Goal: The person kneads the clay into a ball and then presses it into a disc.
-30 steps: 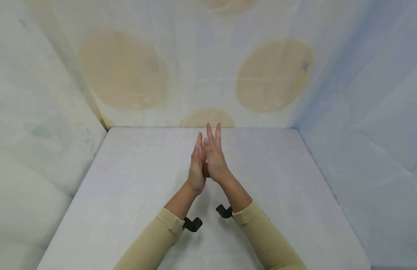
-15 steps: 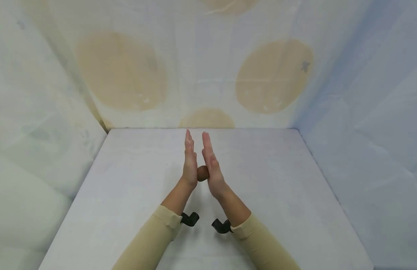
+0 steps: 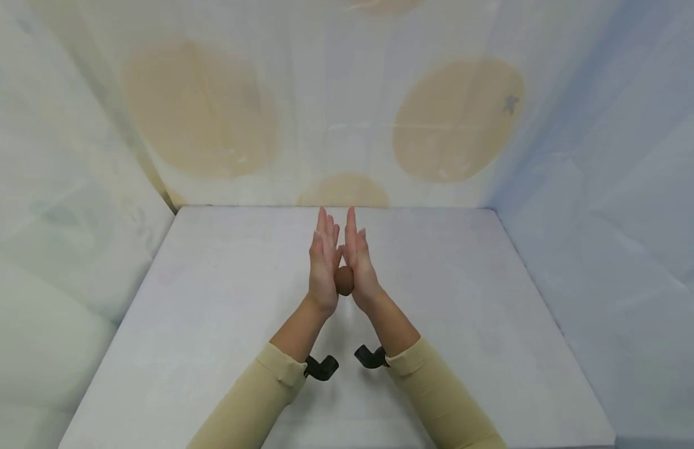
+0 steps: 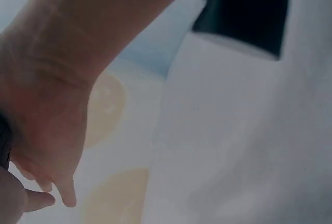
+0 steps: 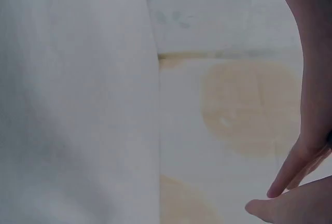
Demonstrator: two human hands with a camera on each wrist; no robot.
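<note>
A small brown ball (image 3: 343, 280) is pressed between my two palms above the white table (image 3: 212, 312). My left hand (image 3: 323, 268) stands upright on the ball's left, fingers straight and pointing away from me. My right hand (image 3: 358, 265) mirrors it on the right, fingers straight too. The fingertips of the two hands lie close together beyond the ball. Only the ball's near side shows between the heels of the palms. The left wrist view shows the left hand (image 4: 46, 120) from below. The right wrist view catches only the right hand's edge (image 5: 311, 130).
White cloth walls with pale orange circles (image 3: 456, 121) close in the table at the back and on both sides. Black camera mounts (image 3: 321, 368) hang under my two wrists. Beige sleeves (image 3: 436, 399) cover my forearms.
The palms have slid against each other around the ball. The right hand, ahead of the left a second ago, now stands level with it, and the ball shows more between the palm heels.
</note>
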